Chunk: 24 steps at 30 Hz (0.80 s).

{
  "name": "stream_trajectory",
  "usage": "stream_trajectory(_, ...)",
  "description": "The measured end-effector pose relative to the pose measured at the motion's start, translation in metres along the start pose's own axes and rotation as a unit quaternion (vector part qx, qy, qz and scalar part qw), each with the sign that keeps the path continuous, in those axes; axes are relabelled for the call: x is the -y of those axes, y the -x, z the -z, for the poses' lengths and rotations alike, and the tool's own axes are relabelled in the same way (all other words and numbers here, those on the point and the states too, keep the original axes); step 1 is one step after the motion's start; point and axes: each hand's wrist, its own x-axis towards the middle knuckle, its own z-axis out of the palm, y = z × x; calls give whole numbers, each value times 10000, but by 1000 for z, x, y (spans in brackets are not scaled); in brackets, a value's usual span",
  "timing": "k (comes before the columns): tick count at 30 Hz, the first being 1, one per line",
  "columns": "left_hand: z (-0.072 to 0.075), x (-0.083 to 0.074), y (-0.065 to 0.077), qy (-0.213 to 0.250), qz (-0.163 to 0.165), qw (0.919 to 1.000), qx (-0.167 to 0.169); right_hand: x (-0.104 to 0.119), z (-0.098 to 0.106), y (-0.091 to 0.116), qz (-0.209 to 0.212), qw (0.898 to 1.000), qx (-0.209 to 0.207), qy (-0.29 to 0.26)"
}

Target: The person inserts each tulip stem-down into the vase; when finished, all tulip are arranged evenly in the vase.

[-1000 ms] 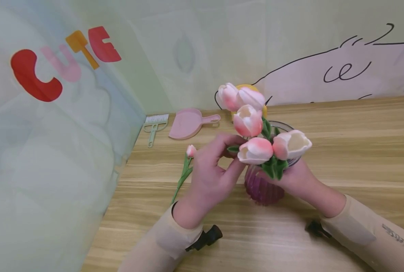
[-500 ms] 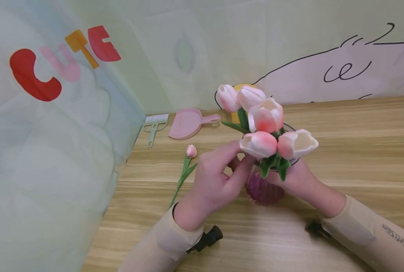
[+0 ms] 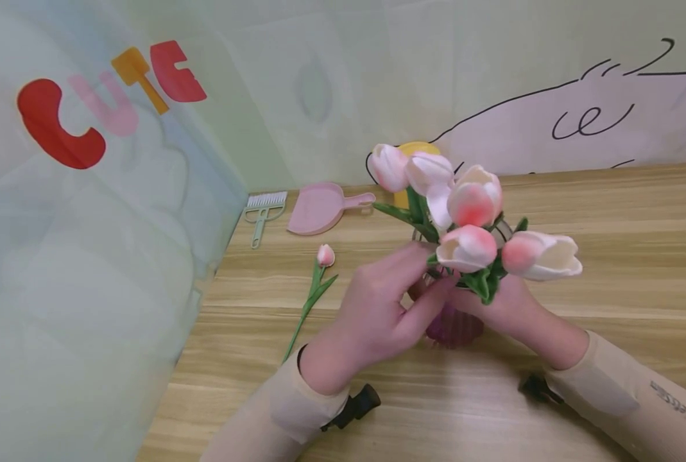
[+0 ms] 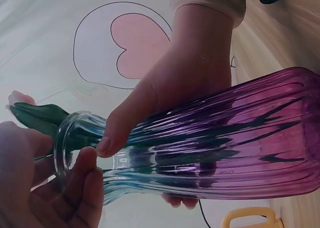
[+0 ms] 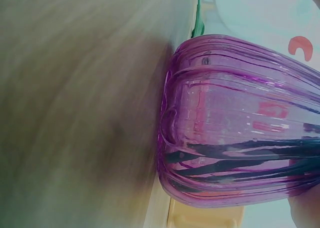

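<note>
A ribbed glass vase (image 3: pixel 455 328), purple at its base and clear bluish at its flared neck, stands on the table. Pink-and-white artificial tulips (image 3: pixel 466 249) rise from it, their dark stems visible through the glass in both wrist views. My right hand (image 3: pixel 513 314) grips the vase around its neck, the thumb lying along the glass in the left wrist view. At the rim, my left hand (image 3: pixel 377 314) has its thumb and fingers curled in at the tulip stems, pinching there; the exact contact is partly hidden by leaves and fingers. One more tulip (image 3: pixel 308 305) lies left of that hand.
A pink dustpan (image 3: pixel 316 208) and a small green brush (image 3: pixel 258 215) lie at the back left. Behind the flowers, against the printed backdrop, is a yellow object (image 3: pixel 418 149), mostly covered. A fabric wall (image 3: pixel 88 289) borders the table's left side.
My left hand has moved slightly right and down toward the vase rim. The front tulip heads have shifted right and spread apart. My right hand keeps its hold on the vase.
</note>
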Motion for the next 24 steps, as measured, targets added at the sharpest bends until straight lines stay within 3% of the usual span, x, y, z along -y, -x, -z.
stream_trajectory(11,4,4,2,346,130,9990,-258,-2,2,1,11,9995,-301,-128)
stream_trajectory(18,8,8,8,640,397,9957,-542,-2,2,4,-361,9990,-246,19)
stream_trajectory(24,10,9,12,572,382,9962,-528,-1,3,4,-622,9979,-120,98)
